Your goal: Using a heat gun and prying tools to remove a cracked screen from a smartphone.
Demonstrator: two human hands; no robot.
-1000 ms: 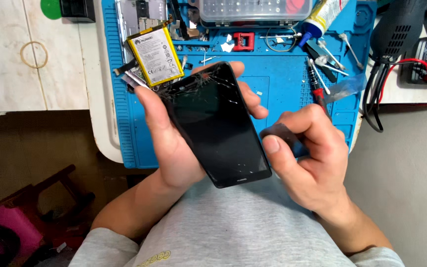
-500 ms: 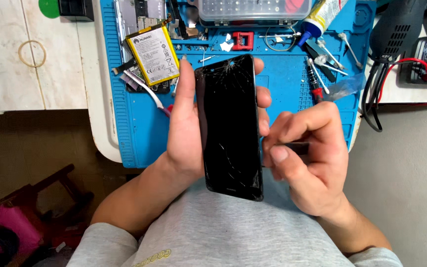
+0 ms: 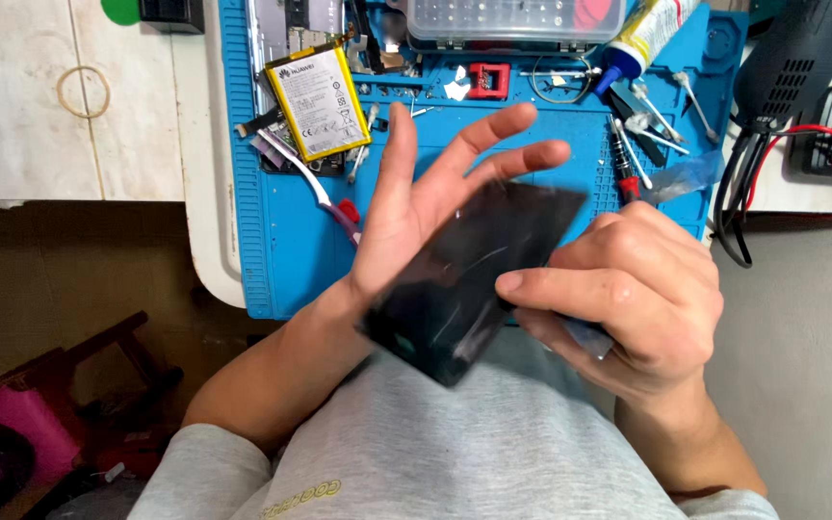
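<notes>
Phone (image 3: 469,279), black and slab-shaped, its dark glass marked with faint cracks, lies tilted between both hands, above the person's grey shirt (image 3: 455,453) and just in front of the near edge of the blue work mat (image 3: 291,260). Its upper corner points toward the mat, its lower end toward the shirt.

Under the phone is the left hand (image 3: 416,202), palm up and spread open, fingers fanned out past the phone's far side and not curled round it; the phone rests on the palm. The right hand (image 3: 628,289) is closed on the phone's right edge, thumb pressed flat on the glass and the other fingers folded beneath. A small pale piece shows below those fingers; what it is cannot be told.

On the mat, beyond the left hand, a flat battery (image 3: 318,98) with a yellow border and white label lies slanted near the far left corner. Just nearer than the battery, a toothbrush with a red handle end (image 3: 325,193) lies diagonally, close to the left thumb. At the mat's far edge sits a clear plastic box (image 3: 512,17), with a small red part (image 3: 490,79) just before it. To the right of that lie a glue tube (image 3: 642,34), metal tweezers (image 3: 652,116) and a red-handled screwdriver (image 3: 625,164). Off the mat's right side are black cables (image 3: 734,193).
</notes>
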